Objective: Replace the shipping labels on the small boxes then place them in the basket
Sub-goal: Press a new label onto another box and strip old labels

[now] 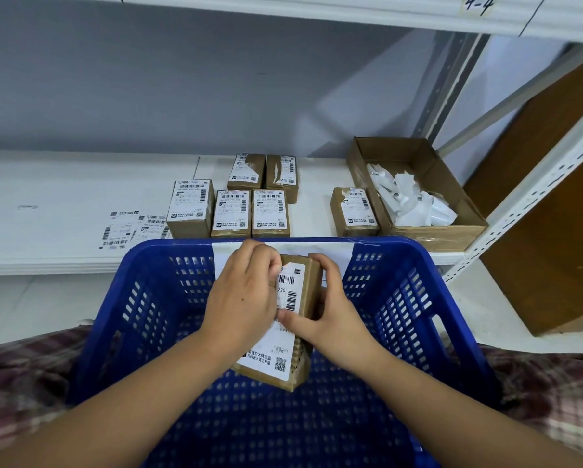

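Observation:
I hold a small brown box (308,292) with a white shipping label (271,354) over the blue plastic basket (401,319). My right hand (330,315) grips the box's right side, thumb across the label. My left hand (241,295) covers the label's left part, its fingertips curled at the label's top edge. Several more small labelled boxes (231,214) stand on the white shelf (64,197) beyond the basket; two at the back (263,172) have torn labels. Another box (354,211) stands apart to the right.
Loose label sheets (131,228) lie on the shelf at the left. An open cardboard carton (452,184) with crumpled white label scraps sits at the right. A brown board (546,204) leans beside the shelf upright. A plaid cloth (553,390) lies under the basket.

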Demonstrator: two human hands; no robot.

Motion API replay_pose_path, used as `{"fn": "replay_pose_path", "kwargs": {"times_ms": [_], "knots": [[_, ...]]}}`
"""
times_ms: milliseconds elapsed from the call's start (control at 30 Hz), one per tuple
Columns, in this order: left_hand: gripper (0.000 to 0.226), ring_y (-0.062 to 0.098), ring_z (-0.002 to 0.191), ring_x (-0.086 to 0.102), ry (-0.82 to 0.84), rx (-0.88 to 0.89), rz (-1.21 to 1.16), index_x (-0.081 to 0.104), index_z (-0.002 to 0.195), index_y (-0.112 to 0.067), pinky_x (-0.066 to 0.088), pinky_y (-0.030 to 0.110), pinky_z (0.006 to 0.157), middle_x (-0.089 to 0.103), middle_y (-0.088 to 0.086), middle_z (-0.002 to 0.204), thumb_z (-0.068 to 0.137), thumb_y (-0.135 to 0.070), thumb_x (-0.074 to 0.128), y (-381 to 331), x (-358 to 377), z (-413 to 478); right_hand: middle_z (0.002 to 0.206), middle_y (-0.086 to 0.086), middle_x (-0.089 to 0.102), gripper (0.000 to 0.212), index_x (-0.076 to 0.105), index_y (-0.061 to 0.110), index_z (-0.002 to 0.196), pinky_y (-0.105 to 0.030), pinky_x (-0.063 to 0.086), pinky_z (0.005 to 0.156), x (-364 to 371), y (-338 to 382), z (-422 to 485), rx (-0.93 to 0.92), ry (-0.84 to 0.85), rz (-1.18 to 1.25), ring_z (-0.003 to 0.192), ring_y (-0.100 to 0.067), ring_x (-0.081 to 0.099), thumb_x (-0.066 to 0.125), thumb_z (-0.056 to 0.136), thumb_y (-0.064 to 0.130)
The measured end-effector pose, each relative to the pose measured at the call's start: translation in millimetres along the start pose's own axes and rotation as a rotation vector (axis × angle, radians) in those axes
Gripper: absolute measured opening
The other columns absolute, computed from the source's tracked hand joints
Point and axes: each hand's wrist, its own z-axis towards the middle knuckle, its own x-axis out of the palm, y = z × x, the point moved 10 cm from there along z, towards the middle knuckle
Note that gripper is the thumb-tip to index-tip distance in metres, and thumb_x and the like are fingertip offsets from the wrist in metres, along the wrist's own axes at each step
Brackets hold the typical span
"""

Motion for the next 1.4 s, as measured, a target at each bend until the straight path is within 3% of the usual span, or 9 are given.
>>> {"fn": "replay_pose_path", "kwargs": {"times_ms": [200,300,467,733,1000,1167,1233,1300,1400], "knots": [[0.023,0.005,0.088,0.048,-0.004,-0.005,-0.051,0.055,0.087,-0.019,0.047,0.027,0.059,0.049,-0.013,0.093,0.086,-0.042,0.049,-0.7,-2.6,2.7,0.12,0.002,0.065,0.054,0.041,0.052,0.126,-0.048,0.054,0.095,-1.0,-8.8,3.1,0.139,0.014,0.283,0.111,-0.015,0.064,0.048,0.078,0.076],[0.012,0.005,0.082,0.048,-0.011,-0.021,-0.097,0.058,0.083,-0.018,0.05,0.032,0.058,0.045,-0.015,0.093,0.088,-0.029,0.06,2.6,0.5,1.2,0.112,-0.001,0.068,0.038,0.049,0.04,0.124,-0.05,0.054,0.093,-5.7,-11.0,3.2,0.196,-0.037,0.317,0.105,-0.016,0.065,0.042,0.092,0.059],[0.026,0.005,0.081,0.048,-0.016,0.047,-0.074,0.058,0.082,-0.014,0.044,0.024,0.065,0.054,-0.007,0.089,0.088,-0.035,0.045,-4.0,3.6,-0.1,0.106,-0.002,0.067,0.026,0.06,0.027,0.117,-0.044,0.055,0.089,-13.3,-4.1,3.7,0.191,-0.091,0.336,0.099,-0.015,0.064,0.048,0.098,0.039],[0.011,0.008,0.075,0.042,-0.006,0.11,0.03,0.05,0.081,-0.011,0.035,0.015,0.064,0.051,0.002,0.09,0.09,-0.011,0.056,-6.2,11.8,-5.1,0.103,-0.01,0.07,0.027,0.07,0.02,0.11,-0.048,0.055,0.087,-9.6,-9.7,4.0,0.268,-0.079,0.405,0.104,-0.026,0.065,0.05,0.098,0.034],[0.008,0.013,0.098,0.049,0.047,0.13,-0.008,0.037,0.086,-0.022,0.036,0.017,0.076,0.055,0.003,0.086,0.093,-0.023,0.034,-8.4,18.8,-9.8,0.086,-0.005,0.069,0.03,0.069,0.013,0.093,-0.03,0.054,0.063,-5.9,-11.4,4.2,0.298,-0.011,0.438,0.081,-0.018,0.065,0.048,0.099,0.033],[0.012,0.021,0.101,0.063,0.068,0.129,0.021,0.045,0.084,-0.018,0.046,0.024,0.063,0.058,0.002,0.088,0.092,-0.023,0.037,-16.0,15.7,-10.2,0.084,-0.005,0.068,0.031,0.068,0.015,0.089,-0.029,0.051,0.062,-4.3,-14.5,4.2,0.313,-0.017,0.468,0.082,-0.02,0.062,0.047,0.1,0.035],[0.014,0.015,0.092,0.061,0.044,0.177,0.073,0.053,0.084,-0.016,0.05,0.038,0.085,0.061,-0.001,0.088,0.09,-0.022,0.042,-21.9,13.2,-9.8,0.083,-0.004,0.068,0.032,0.069,0.019,0.088,-0.03,0.051,0.065,-4.3,-17.1,4.6,0.323,-0.029,0.479,0.086,-0.021,0.062,0.047,0.1,0.038],[0.017,0.012,0.082,0.063,0.024,0.225,0.171,0.06,0.082,-0.015,0.033,0.041,0.106,0.066,-0.004,0.085,0.089,-0.023,0.047,-25.4,12.6,-10.5,0.083,-0.004,0.067,0.033,0.07,0.021,0.088,-0.033,0.051,0.069,-6.0,-18.7,5.2,0.327,-0.041,0.484,0.089,-0.022,0.062,0.047,0.099,0.041],[0.009,0.009,0.075,0.063,0.007,0.156,0.115,0.063,0.086,-0.013,0.027,0.027,0.105,0.068,-0.007,0.079,0.086,-0.022,0.062,-20.5,7.3,-6.5,0.078,-0.001,0.069,0.034,0.071,0.018,0.092,-0.03,0.052,0.066,-6.7,-17.7,5.0,0.326,-0.047,0.499,0.085,-0.019,0.062,0.047,0.098,0.042]]}}
